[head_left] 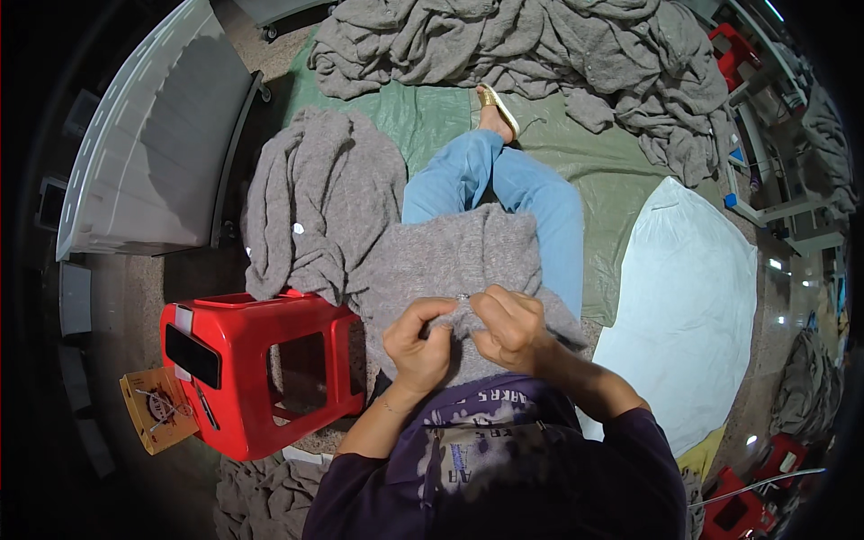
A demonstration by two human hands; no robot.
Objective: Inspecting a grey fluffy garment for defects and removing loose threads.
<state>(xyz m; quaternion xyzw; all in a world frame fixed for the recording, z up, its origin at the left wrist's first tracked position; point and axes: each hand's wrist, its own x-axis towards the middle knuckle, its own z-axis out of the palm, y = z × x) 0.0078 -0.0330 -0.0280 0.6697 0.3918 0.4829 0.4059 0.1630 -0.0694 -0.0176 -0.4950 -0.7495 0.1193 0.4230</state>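
A fuzzy grey knitted fabric (450, 256) lies across my lap, over the thighs of my light blue jeans (553, 207). Both hands are closed on its near part, side by side and a little apart. With thumb and bent fingers my left hand (421, 346) pinches the knit. My right hand (511, 328) grips it close by, fingers curled. A small pale, shiny spot (463, 296) shows on the fabric between my fingertips, too small to make out. To the left, more grey knit (319, 193) is heaped, reaching the red stool.
A red plastic stool (247, 337) lies on its side at left, with a black phone (193, 355), a thin pen-like tool (208, 407) and a yellow box (160, 409). A white wheeled bin (153, 135) stands behind. Grey knits (531, 45) pile ahead; a white sheet (688, 306) lies right.
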